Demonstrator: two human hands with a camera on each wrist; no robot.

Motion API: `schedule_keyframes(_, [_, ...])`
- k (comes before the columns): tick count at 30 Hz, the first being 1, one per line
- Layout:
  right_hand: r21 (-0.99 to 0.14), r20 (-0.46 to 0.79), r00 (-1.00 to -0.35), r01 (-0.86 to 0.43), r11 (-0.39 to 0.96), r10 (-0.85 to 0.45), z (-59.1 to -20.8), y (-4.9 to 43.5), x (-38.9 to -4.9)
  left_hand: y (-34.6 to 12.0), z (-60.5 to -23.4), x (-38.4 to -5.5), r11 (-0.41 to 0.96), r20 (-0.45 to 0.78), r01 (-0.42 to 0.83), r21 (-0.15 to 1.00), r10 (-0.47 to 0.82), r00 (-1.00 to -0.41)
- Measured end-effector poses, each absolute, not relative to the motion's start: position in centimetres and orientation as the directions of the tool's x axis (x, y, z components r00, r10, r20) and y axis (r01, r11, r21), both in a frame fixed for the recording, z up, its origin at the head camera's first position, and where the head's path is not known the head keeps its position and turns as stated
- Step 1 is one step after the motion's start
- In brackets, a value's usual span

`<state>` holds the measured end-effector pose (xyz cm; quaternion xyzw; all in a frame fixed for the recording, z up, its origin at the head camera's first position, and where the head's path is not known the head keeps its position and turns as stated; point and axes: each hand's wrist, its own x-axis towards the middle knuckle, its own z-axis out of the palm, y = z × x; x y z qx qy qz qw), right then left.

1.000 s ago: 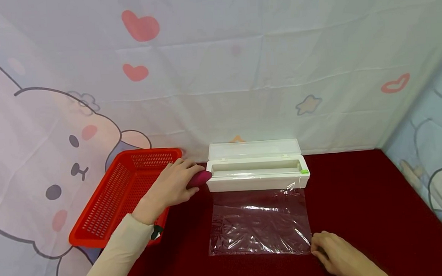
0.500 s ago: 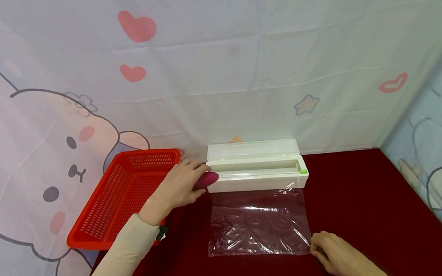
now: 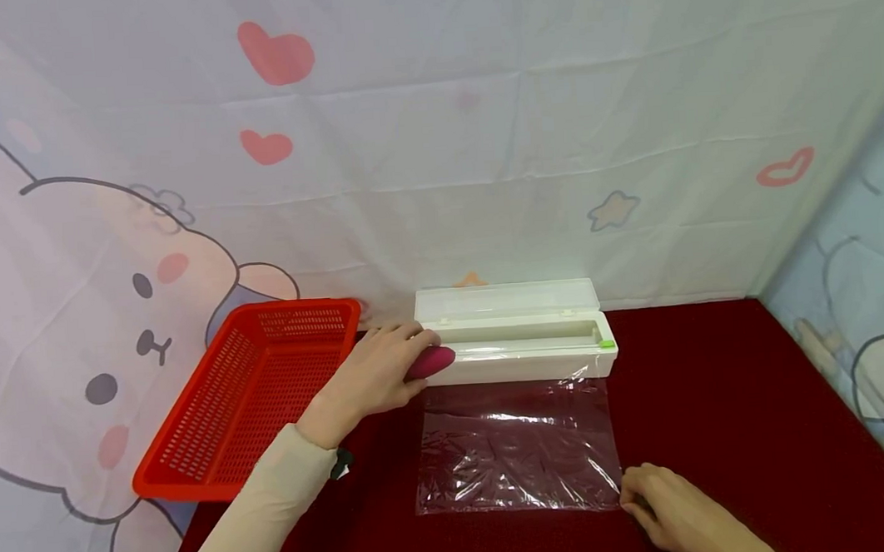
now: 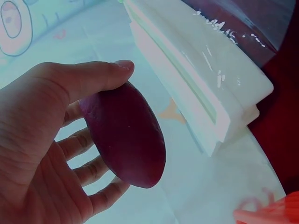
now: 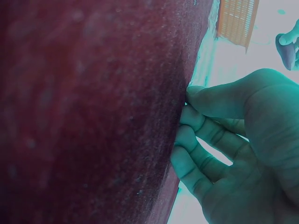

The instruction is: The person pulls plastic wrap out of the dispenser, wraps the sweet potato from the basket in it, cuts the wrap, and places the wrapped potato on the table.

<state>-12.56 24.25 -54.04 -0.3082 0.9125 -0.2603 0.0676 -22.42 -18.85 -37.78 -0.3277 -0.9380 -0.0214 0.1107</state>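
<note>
In the head view my left hand (image 3: 379, 371) holds a purple sweet potato (image 3: 433, 361) just in front of the left end of the white cling film box (image 3: 518, 368). Seen from the left wrist, the thumb lies on top of the smooth, oval sweet potato (image 4: 128, 135) and the other fingers curl under it. A sheet of clear cling film (image 3: 519, 455) stretches from the box toward the near side, over the dark red tabletop. My right hand (image 3: 675, 505) pinches the sheet's near right corner between thumb and forefinger; the right wrist view shows these fingertips together, low at the cloth.
A red plastic basket (image 3: 261, 402) with slotted sides stands to the left, beneath my left forearm. The box's clear lid (image 3: 506, 298) is raised at the back, and a green slider (image 3: 607, 344) sits at its right end. A printed curtain (image 3: 435, 143) hangs behind.
My left hand has moved to the right with the sweet potato, from beside the basket to in front of the box's left end. The right hand keeps its place at the film's corner.
</note>
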Motion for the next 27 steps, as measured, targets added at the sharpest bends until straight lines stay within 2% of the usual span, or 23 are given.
schedule_keyframes(13, [-0.515,0.038,-0.8,-0.529,0.674,-0.598,-54.1,24.3,-12.6,-17.3,-37.5,-22.8,0.752,0.236,0.659,-0.01,0.643,-0.729])
schedule_keyframes(27, [-0.527,0.021,-0.803,-0.515,0.676,-0.595,-54.0,24.4,-12.6,-16.3,-37.2,-22.7,0.745,0.222,0.667,0.005,0.65,-0.727])
